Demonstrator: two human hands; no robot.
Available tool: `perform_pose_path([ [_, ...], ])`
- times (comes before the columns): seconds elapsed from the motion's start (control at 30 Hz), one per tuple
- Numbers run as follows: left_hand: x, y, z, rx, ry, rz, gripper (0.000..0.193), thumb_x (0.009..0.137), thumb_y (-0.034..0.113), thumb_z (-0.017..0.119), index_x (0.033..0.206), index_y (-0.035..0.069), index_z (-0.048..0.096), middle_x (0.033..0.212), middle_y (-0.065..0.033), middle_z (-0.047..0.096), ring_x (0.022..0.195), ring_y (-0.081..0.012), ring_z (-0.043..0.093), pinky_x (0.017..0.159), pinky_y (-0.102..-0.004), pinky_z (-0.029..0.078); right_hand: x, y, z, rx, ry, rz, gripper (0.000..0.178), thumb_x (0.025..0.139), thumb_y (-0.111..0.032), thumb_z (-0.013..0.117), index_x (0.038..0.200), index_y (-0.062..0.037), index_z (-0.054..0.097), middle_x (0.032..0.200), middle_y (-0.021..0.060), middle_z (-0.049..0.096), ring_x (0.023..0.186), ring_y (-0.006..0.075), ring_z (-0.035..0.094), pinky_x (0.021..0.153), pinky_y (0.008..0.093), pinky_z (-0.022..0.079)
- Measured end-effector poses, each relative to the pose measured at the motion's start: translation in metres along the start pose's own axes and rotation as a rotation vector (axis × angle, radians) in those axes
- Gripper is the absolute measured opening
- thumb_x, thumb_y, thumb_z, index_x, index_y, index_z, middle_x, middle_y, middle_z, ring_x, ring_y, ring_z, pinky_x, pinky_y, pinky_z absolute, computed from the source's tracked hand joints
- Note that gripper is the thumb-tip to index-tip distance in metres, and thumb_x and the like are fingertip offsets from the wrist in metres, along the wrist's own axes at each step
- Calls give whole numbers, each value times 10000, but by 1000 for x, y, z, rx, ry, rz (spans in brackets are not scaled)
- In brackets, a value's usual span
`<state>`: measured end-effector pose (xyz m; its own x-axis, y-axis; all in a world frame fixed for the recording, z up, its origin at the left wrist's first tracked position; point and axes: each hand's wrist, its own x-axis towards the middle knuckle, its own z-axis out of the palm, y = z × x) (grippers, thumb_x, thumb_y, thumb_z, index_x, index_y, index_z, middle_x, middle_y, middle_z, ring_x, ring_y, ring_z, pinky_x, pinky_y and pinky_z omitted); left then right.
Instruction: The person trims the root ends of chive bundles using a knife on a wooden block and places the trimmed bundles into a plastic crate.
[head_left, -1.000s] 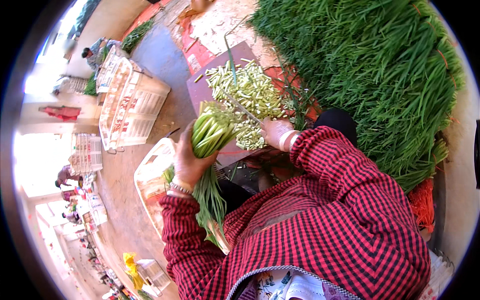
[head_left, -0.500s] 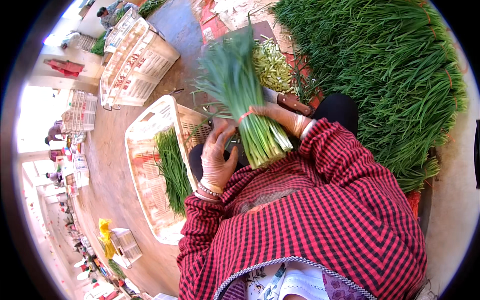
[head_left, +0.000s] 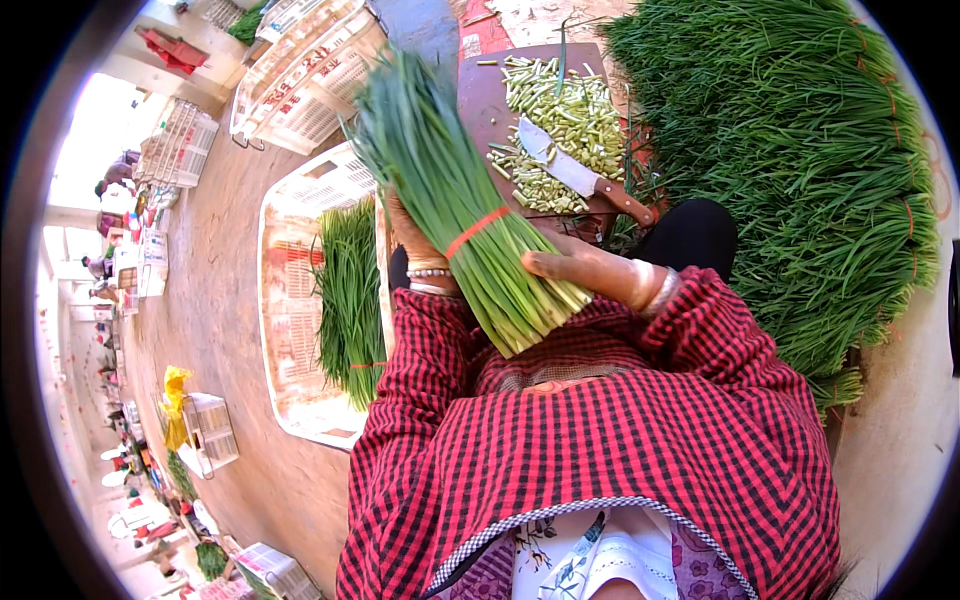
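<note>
A thick bunch of green chives (head_left: pixel 440 170), bound by a red-orange band (head_left: pixel 476 232), is held at a tilt before my lap, leaves to the far left and pale cut ends toward me. My left hand (head_left: pixel 408 232) supports it from behind on the left, most of its fingers hidden by the leaves. Around the stem end on the right, my right hand (head_left: pixel 590 270) is closed with the thumb on top. Beyond lies a knife (head_left: pixel 556 160) with a wooden handle, resting on a brown board (head_left: pixel 482 98) among chopped pale stem pieces (head_left: pixel 590 115).
On my left stands a white plastic crate (head_left: pixel 290 390) with banded chives (head_left: pixel 350 290) inside. A large pile of chive bunches (head_left: pixel 770 150) fills the right side. Farther left are tall stacked crates (head_left: pixel 310 85), a small crate (head_left: pixel 212 430) with a yellow bag (head_left: pixel 175 405), and distant people.
The bunch has moved left and tilted further. My left hand, earlier apart from the stems, is now behind the leaves; my right hand has shifted toward the cut ends. The view has turned slightly.
</note>
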<state>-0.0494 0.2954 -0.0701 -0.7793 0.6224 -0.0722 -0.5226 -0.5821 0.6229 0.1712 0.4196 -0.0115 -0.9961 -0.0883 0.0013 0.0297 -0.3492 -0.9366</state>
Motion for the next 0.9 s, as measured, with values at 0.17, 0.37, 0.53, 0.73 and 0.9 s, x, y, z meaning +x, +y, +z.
perform_pose_path([
  [0.17,-3,51,10,-162,-107,128,567,915,465,547,1316,65,584,1293,-121,634,1172,-305,605,1011,-472,499,-54,0,-34,-169,96,410,373,985,-344,622,1158,-14,623,961,66,687,732,103,637,600,255,525],
  [0.37,-32,74,21,-195,-62,209,531,945,372,491,1357,44,553,1325,-134,616,1190,-307,605,1039,-472,483,-44,-35,-2,-529,374,-164,238,962,-156,664,1144,-5,655,940,57,700,828,101,654,740,248,531],
  [0.53,-48,63,46,-8,130,252,549,978,374,525,1393,16,499,1349,-147,591,1207,-298,593,1074,-455,457,15,-46,0,-943,441,-427,754,883,-260,766,1457,45,383,1323,223,582,1228,274,583,1045,378,447],
  [0.73,-66,8,101,234,38,325,441,948,160,632,1359,43,524,1268,-78,620,1099,-224,625,971,-361,509,131,-75,-2,-466,497,-408,863,788,-260,841,1428,62,357,1307,204,580,1176,261,581,1007,336,466],
  [0.9,-67,18,90,-131,-69,115,435,925,195,616,1329,44,553,1249,-105,645,1090,-284,644,995,-426,509,91,-93,-50,-183,682,-456,456,789,-103,745,1204,26,606,1056,74,692,957,163,638,813,317,530],
])
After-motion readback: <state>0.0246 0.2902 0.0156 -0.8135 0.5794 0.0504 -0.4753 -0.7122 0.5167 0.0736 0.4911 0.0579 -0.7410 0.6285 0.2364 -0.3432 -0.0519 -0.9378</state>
